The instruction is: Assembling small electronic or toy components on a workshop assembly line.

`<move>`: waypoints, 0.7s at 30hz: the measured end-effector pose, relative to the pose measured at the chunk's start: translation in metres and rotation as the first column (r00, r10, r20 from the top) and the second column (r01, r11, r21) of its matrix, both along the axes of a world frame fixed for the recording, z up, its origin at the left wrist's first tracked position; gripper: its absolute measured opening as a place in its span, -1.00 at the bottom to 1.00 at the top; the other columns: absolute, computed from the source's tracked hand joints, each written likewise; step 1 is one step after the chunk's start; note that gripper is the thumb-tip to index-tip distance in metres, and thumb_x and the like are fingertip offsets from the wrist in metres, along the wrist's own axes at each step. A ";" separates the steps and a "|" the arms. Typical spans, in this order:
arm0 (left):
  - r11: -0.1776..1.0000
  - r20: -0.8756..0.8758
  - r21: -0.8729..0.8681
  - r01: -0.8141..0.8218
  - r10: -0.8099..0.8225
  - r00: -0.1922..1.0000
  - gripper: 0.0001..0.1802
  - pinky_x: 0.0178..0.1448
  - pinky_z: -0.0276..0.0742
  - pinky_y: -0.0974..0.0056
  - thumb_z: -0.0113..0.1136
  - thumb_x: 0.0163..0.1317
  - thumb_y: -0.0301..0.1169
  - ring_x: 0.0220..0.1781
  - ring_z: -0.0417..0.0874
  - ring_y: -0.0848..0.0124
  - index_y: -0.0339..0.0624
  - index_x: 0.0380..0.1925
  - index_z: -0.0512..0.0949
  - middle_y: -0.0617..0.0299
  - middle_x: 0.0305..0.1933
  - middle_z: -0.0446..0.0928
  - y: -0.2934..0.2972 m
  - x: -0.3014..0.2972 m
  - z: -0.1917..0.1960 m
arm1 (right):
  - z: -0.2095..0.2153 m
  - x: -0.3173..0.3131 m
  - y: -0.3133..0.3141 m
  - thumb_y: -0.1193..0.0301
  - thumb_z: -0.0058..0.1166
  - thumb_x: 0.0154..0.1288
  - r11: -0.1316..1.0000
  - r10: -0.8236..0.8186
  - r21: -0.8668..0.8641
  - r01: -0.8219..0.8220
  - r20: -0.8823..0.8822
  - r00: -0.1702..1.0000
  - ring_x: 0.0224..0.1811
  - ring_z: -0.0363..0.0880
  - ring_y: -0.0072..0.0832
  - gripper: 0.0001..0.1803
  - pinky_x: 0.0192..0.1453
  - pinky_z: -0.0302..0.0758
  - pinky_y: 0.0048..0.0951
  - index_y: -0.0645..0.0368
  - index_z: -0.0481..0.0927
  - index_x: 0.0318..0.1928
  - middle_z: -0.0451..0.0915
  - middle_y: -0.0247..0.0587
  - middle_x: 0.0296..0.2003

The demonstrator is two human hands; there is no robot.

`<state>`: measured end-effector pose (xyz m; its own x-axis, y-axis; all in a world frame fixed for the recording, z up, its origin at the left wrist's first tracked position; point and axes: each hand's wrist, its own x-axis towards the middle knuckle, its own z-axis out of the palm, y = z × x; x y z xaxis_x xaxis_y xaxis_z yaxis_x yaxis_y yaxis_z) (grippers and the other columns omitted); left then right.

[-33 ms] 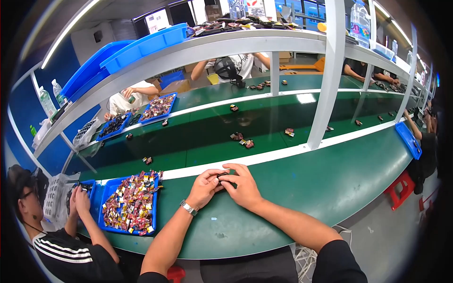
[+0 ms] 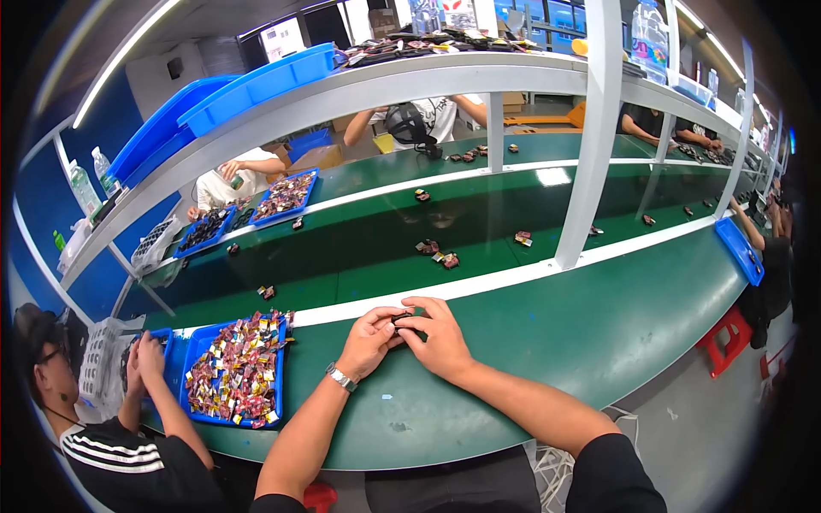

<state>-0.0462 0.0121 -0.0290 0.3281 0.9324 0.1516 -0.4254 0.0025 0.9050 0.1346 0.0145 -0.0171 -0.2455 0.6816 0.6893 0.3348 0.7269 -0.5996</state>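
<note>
Above the green table (image 2: 479, 393), both my hands meet around a small black part (image 2: 398, 319) whose kind I cannot make out. My left hand (image 2: 369, 344), with a metal watch at its wrist, has its fingers curled about the part. From the other side my right hand (image 2: 438, 342) pinches it between thumb and fingers. Much of the part is hidden by my fingers. Left of my hands stands a blue tray (image 2: 280, 385) heaped with small dark-red, yellow and white pieces (image 2: 235, 368).
Beyond the white rail (image 2: 428, 289) runs a green belt (image 2: 359, 248) with scattered small pieces. A grey post (image 2: 590, 154) rises right of my hands, carrying a shelf with blue bins (image 2: 256, 90). A co-worker (image 2: 120, 453) handles parts at my left. A red stool (image 2: 731, 342) stands at right.
The whole view has shifted very slightly. My hands keep nearly the same grip on the black part, and the pieces on the belt lie practically where they were.
</note>
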 end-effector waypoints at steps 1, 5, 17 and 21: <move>1.000 -0.001 0.007 0.000 0.000 1.000 -0.73 0.25 0.55 0.14 0.06 0.40 -0.49 0.17 0.58 0.30 -0.24 0.08 0.41 0.05 0.20 0.49 0.001 -0.001 -0.002 | -0.003 -0.001 0.001 0.53 0.23 0.13 1.000 0.014 0.002 -0.014 -0.026 1.000 0.15 0.45 -0.23 -0.84 0.13 0.52 -0.30 0.12 0.72 -0.23 0.55 -0.23 0.08; 1.000 0.004 0.002 -0.014 0.014 1.000 -0.73 0.25 0.56 0.12 0.06 0.40 -0.50 0.17 0.57 0.28 -0.24 0.08 0.42 0.03 0.20 0.49 0.000 -0.002 -0.002 | -0.004 -0.001 0.001 0.53 0.24 0.12 0.999 0.027 -0.031 -0.029 -0.055 0.998 0.14 0.46 -0.25 -0.86 0.10 0.53 -0.32 0.14 0.71 -0.26 0.55 -0.23 0.06; 0.998 -0.048 -0.039 -0.047 0.046 0.998 -0.71 0.22 0.59 0.13 0.08 0.39 -0.47 0.13 0.60 0.32 -0.23 0.08 0.43 0.06 0.16 0.52 -0.002 -0.001 0.001 | -0.001 0.007 0.004 0.45 0.30 0.12 0.989 0.019 -0.144 -0.030 -0.075 0.997 0.16 0.45 -0.22 -0.87 0.23 0.43 -0.25 0.08 0.72 -0.28 0.56 -0.25 0.06; 0.999 -0.072 -0.030 -0.024 0.022 0.997 -0.72 0.20 0.59 0.13 0.08 0.39 -0.48 0.10 0.61 0.34 -0.22 0.08 0.43 0.07 0.14 0.54 -0.002 0.000 0.003 | 0.000 0.008 0.005 0.46 0.26 0.14 0.982 0.063 -0.179 -0.067 -0.031 0.998 0.22 0.39 -0.22 -0.88 0.28 0.39 -0.25 0.11 0.71 -0.27 0.52 -0.24 0.11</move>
<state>-0.0461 0.0104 -0.0262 0.3152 0.9438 0.0995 -0.3599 0.0219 0.9327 0.1429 0.0191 -0.0166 -0.2775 0.7782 0.5634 0.2738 0.6262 -0.7300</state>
